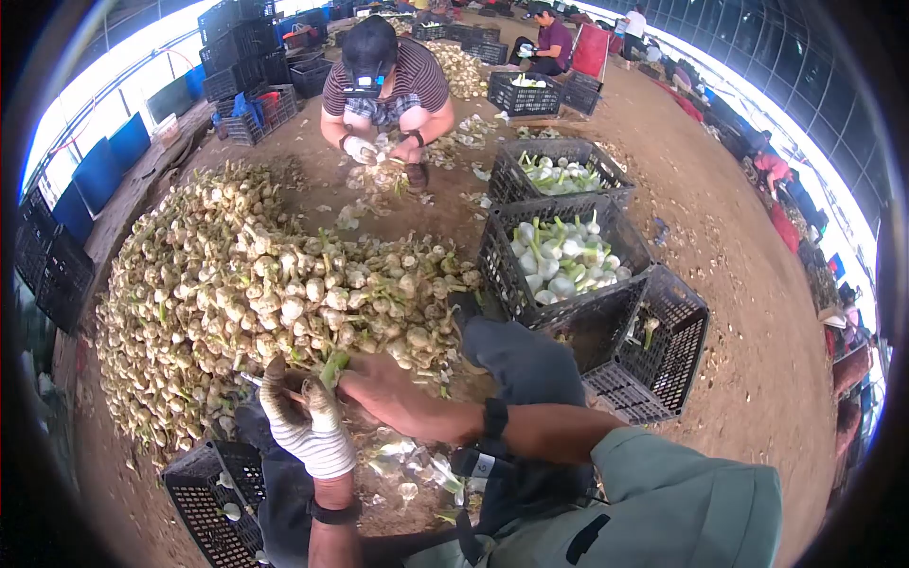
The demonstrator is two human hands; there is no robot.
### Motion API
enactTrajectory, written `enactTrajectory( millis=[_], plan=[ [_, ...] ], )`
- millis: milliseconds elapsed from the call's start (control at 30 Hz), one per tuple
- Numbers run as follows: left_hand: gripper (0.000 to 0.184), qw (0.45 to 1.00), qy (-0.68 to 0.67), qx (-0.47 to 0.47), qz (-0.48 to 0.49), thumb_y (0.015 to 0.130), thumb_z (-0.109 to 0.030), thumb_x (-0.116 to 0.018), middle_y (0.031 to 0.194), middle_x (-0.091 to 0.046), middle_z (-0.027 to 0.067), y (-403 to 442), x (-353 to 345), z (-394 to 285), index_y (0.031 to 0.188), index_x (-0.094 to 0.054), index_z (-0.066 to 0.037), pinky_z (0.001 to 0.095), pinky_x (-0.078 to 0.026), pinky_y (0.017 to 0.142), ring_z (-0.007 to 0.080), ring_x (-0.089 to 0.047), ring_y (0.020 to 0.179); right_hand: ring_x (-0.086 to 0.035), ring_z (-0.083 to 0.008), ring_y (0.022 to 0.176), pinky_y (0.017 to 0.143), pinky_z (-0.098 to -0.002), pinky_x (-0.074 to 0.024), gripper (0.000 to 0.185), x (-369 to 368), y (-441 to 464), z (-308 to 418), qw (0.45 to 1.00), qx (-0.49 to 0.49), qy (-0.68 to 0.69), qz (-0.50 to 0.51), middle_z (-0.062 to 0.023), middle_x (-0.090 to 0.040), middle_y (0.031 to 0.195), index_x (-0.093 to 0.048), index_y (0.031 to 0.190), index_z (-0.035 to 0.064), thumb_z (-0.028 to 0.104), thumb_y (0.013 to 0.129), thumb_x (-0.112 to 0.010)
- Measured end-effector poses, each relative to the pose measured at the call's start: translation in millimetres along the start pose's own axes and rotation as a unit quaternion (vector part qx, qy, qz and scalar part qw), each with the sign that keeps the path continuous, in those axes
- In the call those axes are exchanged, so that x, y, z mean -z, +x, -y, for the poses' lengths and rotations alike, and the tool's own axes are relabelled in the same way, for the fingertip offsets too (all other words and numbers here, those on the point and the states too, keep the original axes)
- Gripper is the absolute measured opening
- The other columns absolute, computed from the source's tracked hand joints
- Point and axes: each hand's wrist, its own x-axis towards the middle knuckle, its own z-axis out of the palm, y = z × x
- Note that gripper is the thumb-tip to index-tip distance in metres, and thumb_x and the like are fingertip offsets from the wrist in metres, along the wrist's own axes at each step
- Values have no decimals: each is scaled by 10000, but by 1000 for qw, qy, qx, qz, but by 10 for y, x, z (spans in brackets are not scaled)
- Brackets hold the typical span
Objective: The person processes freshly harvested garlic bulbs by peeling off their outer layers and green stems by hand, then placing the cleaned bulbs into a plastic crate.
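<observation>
My left hand (308, 426), in a white striped glove with dirty fingertips, is closed in front of the heap. A thin pale tip (251, 379) pokes out beside its fingers; what it belongs to is hidden. Against it, my bare right hand (383, 390) is closed on a garlic stalk (333, 367), thick and green; the bulb end does not show clearly. Just beyond both hands rises a big heap of unpeeled garlic (284, 284), with dry roots and cut stems. Peeled skins (407, 464) lie on the ground below my hands.
Right of my knee stands a black crate (497, 256) of cleaned white garlic; another crate (620, 185) is behind it. A tipped crate (677, 341) holds one bulb. One more crate (194, 492) is at lower left. Opposite, a person (398, 90) in a cap works bent over.
</observation>
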Motion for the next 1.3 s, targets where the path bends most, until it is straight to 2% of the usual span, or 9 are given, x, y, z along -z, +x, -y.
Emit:
enactTrajectory(
  millis=[267, 433, 633, 767, 833, 1100, 1167, 1233, 1300],
  plan=[
    [522, 999, -29, 0, -44, 848, -231, -738, 922, -551, 4, 74, -6, 151, 1262, -512, -9, 223, -434, 710, 87, -497, 806, -436, -73, 445, 365, -239, -302, 238, 25, -34, 41, 1000, -14, -2, 5, 2, -517, 569, -622, 872, 21, 223, 938, -514],
    [414, 993, -26, 86, -82, 928, -289, -630, 822, -577, 35, 199, 62, 172, 1193, -554, 19, 250, -451, 697, 103, -518, 757, -437, -71, 451, 367, -226, -308, 220, 44, 39, -134, 988, 143, -63, 4, 2, -514, 568, -632, 921, 43, 232, 937, -520],
    [366, 991, -32, 102, -77, 953, -250, -586, 840, -581, 41, 169, 137, 217, 1200, -546, 18, 249, -445, 678, 107, -517, 744, -445, -69, 459, 375, -231, -322, 224, -4, -28, 22, 992, 88, -90, 17, -6, -520, 574, -627, 932, 20, 225, 918, -538],
    [389, 996, -11, 44, -76, 925, -207, -621, 872, -573, 22, 123, 50, 134, 1229, -532, 18, 238, -440, 700, 95, -511, 767, -442, -59, 459, 381, -218, -314, 208, 14, 7, -24, 995, 65, -74, 19, -4, -539, 600, -633, 928, 23, 207, 917, -536],
    [416, 997, -17, 37, -71, 901, -195, -653, 896, -563, 18, 105, 55, 161, 1237, -528, 17, 237, -441, 711, 98, -506, 781, -425, -49, 453, 383, -212, -304, 193, 17, 7, -32, 997, 55, 3, 51, -1, -554, 624, -645, 924, 31, 184, 918, -527],
    [471, 998, -18, 35, -55, 891, -251, -679, 925, -545, 18, 60, 48, 208, 1249, -517, 9, 233, -437, 736, 103, -499, 836, -425, -44, 477, 396, -207, -305, 193, 44, -8, 14, 996, 63, 38, 56, 5, -568, 644, -660, 923, 48, 183, 921, -523],
    [380, 997, -40, 36, -59, 896, -126, -641, 933, -541, 18, 53, 22, 182, 1232, -521, 6, 235, -427, 733, 101, -489, 808, -429, -44, 482, 398, -207, -308, 195, 36, -5, 9, 996, 54, 38, 55, 4, -571, 649, -660, 921, 50, 188, 923, -522],
    [374, 997, -18, 22, -67, 901, -146, -638, 917, -541, 17, 58, -4, 180, 1224, -528, 8, 233, -425, 731, 99, -487, 799, -356, -23, 446, 395, -210, -234, 165, 15, -9, 29, 996, 48, 50, 52, 42, -506, 630, -626, 974, 39, 155, 911, -527],
    [370, 997, 4, 7, -75, 906, -165, -636, 902, -541, 15, 81, -13, 175, 1216, -535, 11, 231, -423, 729, 96, -485, 791, -373, -29, 446, 394, -213, -254, 154, 15, 18, -7, 996, 44, 60, 46, 30, -514, 629, -628, 962, 32, 144, 896, -544]
  ],
)
